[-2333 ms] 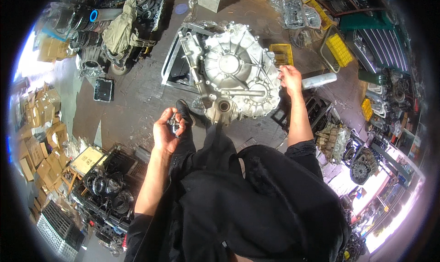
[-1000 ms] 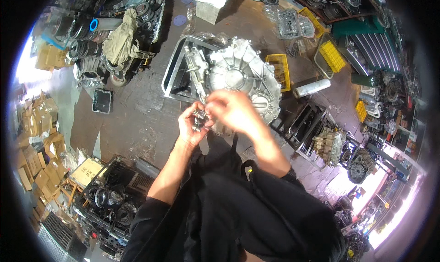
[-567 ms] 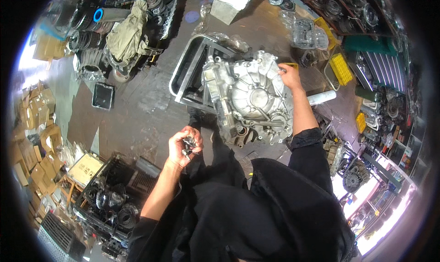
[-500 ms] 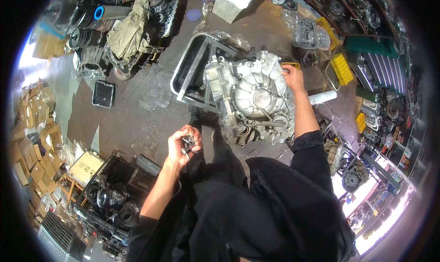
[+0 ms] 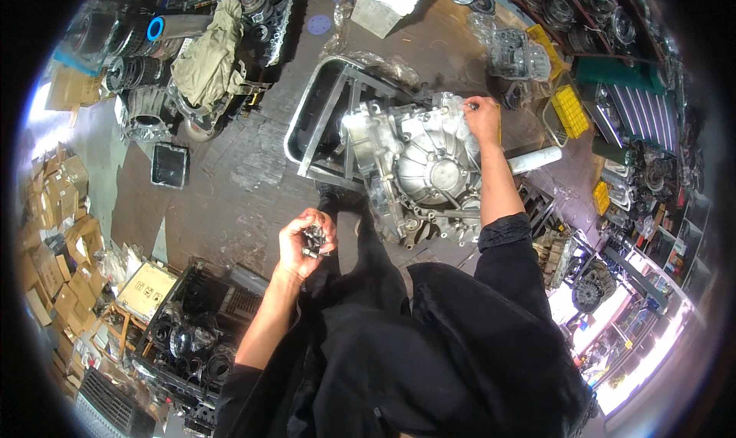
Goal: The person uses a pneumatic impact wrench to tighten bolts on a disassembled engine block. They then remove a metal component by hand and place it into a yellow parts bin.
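A large silver transmission housing (image 5: 435, 168), round and ribbed in its middle with bolt holes along its rim, rests on a metal frame stand (image 5: 326, 169) in front of me. My right hand (image 5: 484, 122) is at the housing's far right rim. Its thumb and fingers pinch a small dark piece, which looks like a bolt (image 5: 474, 107). Closer to my body and left of the housing, my left hand (image 5: 300, 242) is curled palm-up around several loose metal bolts (image 5: 313, 240). My left hand is apart from the housing.
A black tray (image 5: 169, 166) lies on the floor to the left. Gearbox parts under a khaki cloth (image 5: 207, 62) stand at the far left. A crate of parts (image 5: 184, 338) is at the near left. A yellow basket (image 5: 570, 114) and a pale cylinder (image 5: 535, 160) lie on the right.
My right hand has shifted slightly left and away from me along the housing's rim, still pinching the small piece. My left hand stays almost in place, with the bolts in it.
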`<action>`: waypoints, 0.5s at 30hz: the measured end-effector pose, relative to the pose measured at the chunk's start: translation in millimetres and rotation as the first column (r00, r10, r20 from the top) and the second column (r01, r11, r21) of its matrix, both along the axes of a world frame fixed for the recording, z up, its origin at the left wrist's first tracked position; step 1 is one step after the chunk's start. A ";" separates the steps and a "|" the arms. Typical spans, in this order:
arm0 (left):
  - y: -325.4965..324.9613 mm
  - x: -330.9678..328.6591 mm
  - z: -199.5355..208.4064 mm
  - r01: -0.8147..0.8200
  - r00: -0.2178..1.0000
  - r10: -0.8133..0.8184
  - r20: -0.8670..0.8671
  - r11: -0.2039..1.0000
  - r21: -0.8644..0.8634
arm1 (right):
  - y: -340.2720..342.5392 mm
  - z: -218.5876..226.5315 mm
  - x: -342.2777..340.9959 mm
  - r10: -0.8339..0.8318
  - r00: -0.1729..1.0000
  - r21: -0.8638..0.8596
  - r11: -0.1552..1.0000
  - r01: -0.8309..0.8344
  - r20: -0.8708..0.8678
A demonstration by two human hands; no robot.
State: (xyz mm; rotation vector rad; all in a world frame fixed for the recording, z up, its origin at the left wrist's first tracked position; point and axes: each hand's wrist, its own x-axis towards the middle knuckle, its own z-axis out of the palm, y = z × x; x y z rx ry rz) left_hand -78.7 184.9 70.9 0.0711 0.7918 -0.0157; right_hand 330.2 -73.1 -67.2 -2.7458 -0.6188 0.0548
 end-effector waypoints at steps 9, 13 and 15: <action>9.1 -5.0 -1.6 -0.003 1.000 0.003 -0.004 1.000 0.009 | 35.1 5.0 1.0 -0.099 0.968 0.511 0.834 0.207 -0.232; 5.7 -5.5 0.9 0.002 1.000 -0.001 -0.028 1.000 0.030 | 64.1 -16.0 1.3 -0.117 0.964 0.216 0.962 0.170 -0.240; 5.7 -6.6 3.0 0.002 1.000 -0.001 -0.019 0.999 0.034 | 69.7 -14.3 5.0 -0.045 0.993 0.151 0.987 0.062 -0.113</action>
